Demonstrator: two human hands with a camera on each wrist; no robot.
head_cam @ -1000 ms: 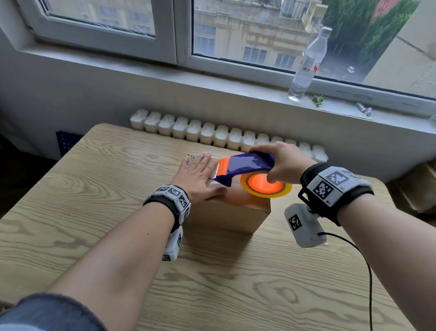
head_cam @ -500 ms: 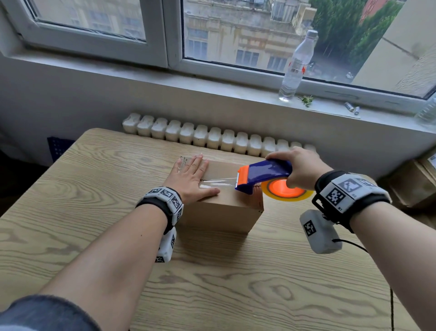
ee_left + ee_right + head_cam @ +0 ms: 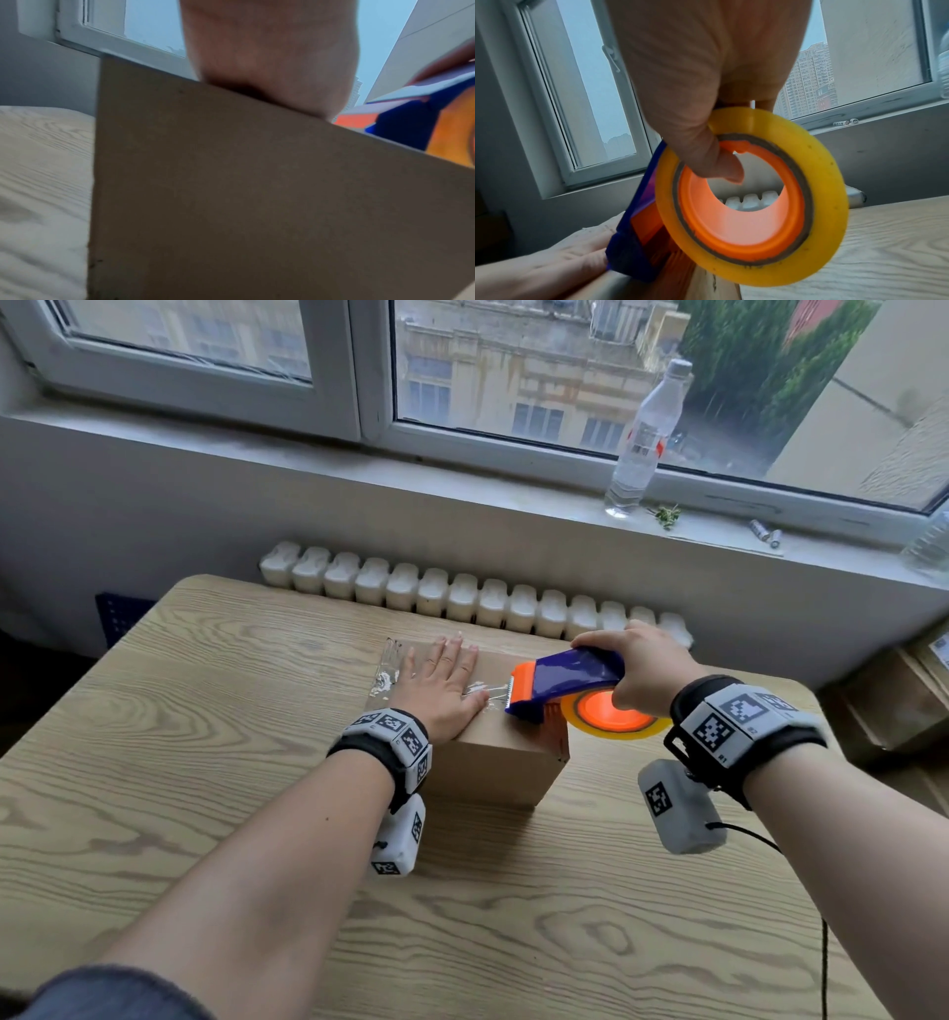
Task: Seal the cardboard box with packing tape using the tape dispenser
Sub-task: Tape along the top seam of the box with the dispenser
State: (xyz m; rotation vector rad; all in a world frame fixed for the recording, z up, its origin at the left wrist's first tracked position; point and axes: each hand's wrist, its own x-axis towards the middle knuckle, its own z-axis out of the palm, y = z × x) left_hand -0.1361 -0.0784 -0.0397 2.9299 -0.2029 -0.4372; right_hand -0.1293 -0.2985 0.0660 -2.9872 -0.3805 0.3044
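Observation:
A brown cardboard box (image 3: 493, 765) stands on the wooden table (image 3: 205, 762). My left hand (image 3: 441, 688) lies flat on the box top with fingers straight, pressing clear tape (image 3: 385, 670) that hangs over the left edge. My right hand (image 3: 642, 667) grips a blue and orange tape dispenser (image 3: 560, 683) holding a yellow tape roll (image 3: 616, 719); its toothed orange blade meets the box top near the right edge. In the right wrist view my thumb hooks into the roll (image 3: 821, 182) of the dispenser (image 3: 634, 243). The left wrist view shows the box side (image 3: 257, 203) under my palm (image 3: 270, 50).
A white radiator (image 3: 477, 603) runs behind the table's far edge. On the windowsill stand a clear plastic bottle (image 3: 644, 439) and two small batteries (image 3: 765, 534). More cardboard boxes (image 3: 898, 701) sit at the right, off the table. A black cable (image 3: 821, 942) hangs from my right wrist.
My right hand has drawn the dispenser rightward across the box top, from beside my left fingers to the right edge, laying tape. The left hand stays flat on the box.

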